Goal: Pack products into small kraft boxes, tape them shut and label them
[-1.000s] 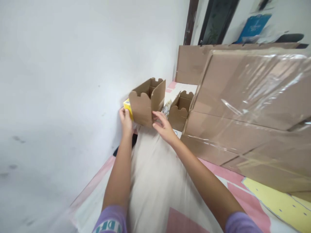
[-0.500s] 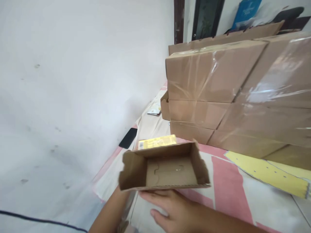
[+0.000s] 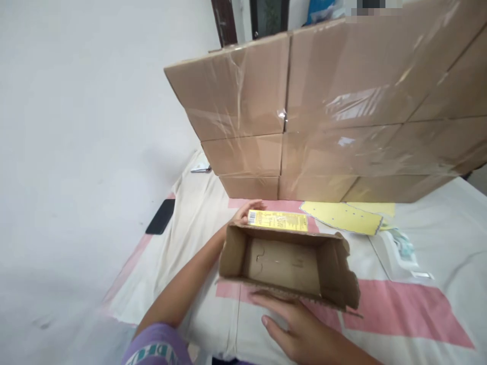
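Note:
An open, empty cardboard box [image 3: 283, 263] faces me above the cloth-covered surface, its inside showing. My right hand [image 3: 289, 324] lies against its lower side with fingers spread, thumb apart. Behind the box's upper edge is a yellow box [image 3: 278, 220] with printed text and a barcode. My left hand [image 3: 247, 213] reaches past the cardboard box to the left end of the yellow box; its fingers are partly hidden, and a grip cannot be made out.
Stacked, tape-wrapped cartons [image 3: 323, 116] stand at the back. A black phone [image 3: 161, 216] lies on the left beside the white wall [image 3: 76, 126]. Yellow cut pieces [image 3: 338, 215] and a white tray-like object [image 3: 399, 256] are on the right.
The view has shifted, and the cartons look larger and more central. My left hand has moved from below the cardboard box to beside the yellow box. The cardboard box is tilted the other way.

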{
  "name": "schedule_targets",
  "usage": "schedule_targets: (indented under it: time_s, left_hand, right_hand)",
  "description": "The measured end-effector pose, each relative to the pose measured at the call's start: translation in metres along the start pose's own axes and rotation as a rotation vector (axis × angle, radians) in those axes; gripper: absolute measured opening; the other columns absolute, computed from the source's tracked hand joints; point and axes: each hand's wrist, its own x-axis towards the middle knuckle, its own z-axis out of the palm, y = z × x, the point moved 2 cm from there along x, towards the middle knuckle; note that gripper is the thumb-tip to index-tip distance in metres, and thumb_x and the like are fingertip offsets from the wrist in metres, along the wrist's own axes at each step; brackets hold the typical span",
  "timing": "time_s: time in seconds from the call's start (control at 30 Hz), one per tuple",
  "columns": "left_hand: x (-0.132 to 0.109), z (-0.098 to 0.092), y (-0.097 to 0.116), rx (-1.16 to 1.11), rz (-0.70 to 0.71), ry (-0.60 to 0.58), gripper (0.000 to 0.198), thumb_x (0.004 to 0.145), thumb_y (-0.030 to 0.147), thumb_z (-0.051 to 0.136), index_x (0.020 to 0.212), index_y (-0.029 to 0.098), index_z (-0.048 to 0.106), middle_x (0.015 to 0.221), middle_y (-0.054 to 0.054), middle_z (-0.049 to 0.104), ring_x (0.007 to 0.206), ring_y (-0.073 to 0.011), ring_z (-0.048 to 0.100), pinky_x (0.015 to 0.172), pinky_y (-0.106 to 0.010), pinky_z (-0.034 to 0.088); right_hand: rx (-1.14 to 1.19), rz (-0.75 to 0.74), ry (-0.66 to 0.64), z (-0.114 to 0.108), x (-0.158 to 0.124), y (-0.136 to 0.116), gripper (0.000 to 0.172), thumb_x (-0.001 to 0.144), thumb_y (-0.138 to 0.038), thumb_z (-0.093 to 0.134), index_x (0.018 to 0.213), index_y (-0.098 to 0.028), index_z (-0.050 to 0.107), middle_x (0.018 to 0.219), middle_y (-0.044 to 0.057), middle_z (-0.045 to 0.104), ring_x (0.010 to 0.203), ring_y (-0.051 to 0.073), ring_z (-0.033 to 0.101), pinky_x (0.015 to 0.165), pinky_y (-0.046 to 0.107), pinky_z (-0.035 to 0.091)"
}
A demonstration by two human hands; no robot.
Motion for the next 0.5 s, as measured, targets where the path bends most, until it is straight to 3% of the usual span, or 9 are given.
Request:
schedule_targets:
  time_s: [0.1, 0.17, 0.23, 0.3, 0.4, 0.5]
  left_hand:
    - [0.008, -0.026, 0.011, 0.012, 0.067, -0.124, 0.069, 0.086, 0.056, 0.074, 0.142, 0.02, 0.056, 0.138, -0.015, 0.065, 0.12, -0.0292, 0.067, 0.102, -0.05, 0.055]
    - [0.01, -0.038, 0.022, 0.067, 0.094, -0.166, 0.072, 0.077, 0.052, 0.082, 0.14, 0.023, 0.061, 0.137, -0.014, 0.068, 0.12, -0.0297, 0.068, 0.105, -0.049, 0.054]
    - [0.011, -0.045, 0.033, 0.145, 0.112, -0.178, 0.061, 0.075, 0.042, 0.084, 0.132, 0.026, 0.068, 0.131, -0.01, 0.072, 0.117, -0.0288, 0.07, 0.106, -0.048, 0.053]
    - [0.01, -0.05, 0.042, 0.213, 0.132, -0.155, 0.05, 0.075, 0.037, 0.084, 0.123, 0.027, 0.074, 0.121, -0.006, 0.077, 0.112, -0.0276, 0.072, 0.104, -0.047, 0.055]
    - [-0.001, -0.072, 0.053, 0.291, 0.158, 0.015, 0.038, 0.077, 0.037, 0.083, 0.113, 0.028, 0.078, 0.113, -0.003, 0.08, 0.102, -0.0251, 0.075, 0.093, -0.042, 0.062]
    - [-0.031, -0.112, 0.077, 0.349, 0.18, 0.333, 0.035, 0.084, 0.04, 0.078, 0.119, 0.036, 0.074, 0.115, 0.002, 0.078, 0.096, -0.0218, 0.074, 0.082, -0.039, 0.065]
  right_hand:
    - [-0.047, 0.077, -0.034, -0.01, -0.031, 0.009, 0.032, 0.101, -0.041, 0.05, 0.118, -0.035, 0.077, 0.106, 0.002, 0.081, 0.097, 0.023, 0.076, 0.086, 0.031, 0.061]
    - [-0.137, -0.034, 0.018, -0.022, -0.055, 0.016, 0.026, 0.097, -0.033, 0.054, 0.087, -0.032, 0.078, 0.075, 0.002, 0.075, 0.067, 0.02, 0.071, 0.063, 0.03, 0.058]
    - [-0.236, -0.207, 0.233, -0.041, -0.078, 0.024, 0.019, 0.091, -0.028, 0.059, 0.078, -0.033, 0.072, 0.065, 0.003, 0.068, 0.062, 0.022, 0.067, 0.06, 0.035, 0.054]
    - [-0.281, -0.314, 0.559, -0.064, -0.098, 0.031, 0.014, 0.086, -0.025, 0.063, 0.088, -0.038, 0.07, 0.065, 0.004, 0.065, 0.066, 0.027, 0.067, 0.058, 0.04, 0.051]
    - [-0.236, -0.279, 0.928, -0.098, -0.109, 0.042, 0.021, 0.084, -0.026, 0.063, 0.094, -0.045, 0.065, 0.063, 0.004, 0.057, 0.056, 0.03, 0.058, 0.048, 0.045, 0.042]
    - [-0.148, -0.22, 1.118, -0.12, -0.096, 0.051, 0.015, 0.089, -0.029, 0.06, 0.085, -0.044, 0.064, 0.063, 0.005, 0.051, 0.051, 0.03, 0.049, 0.05, 0.049, 0.039]
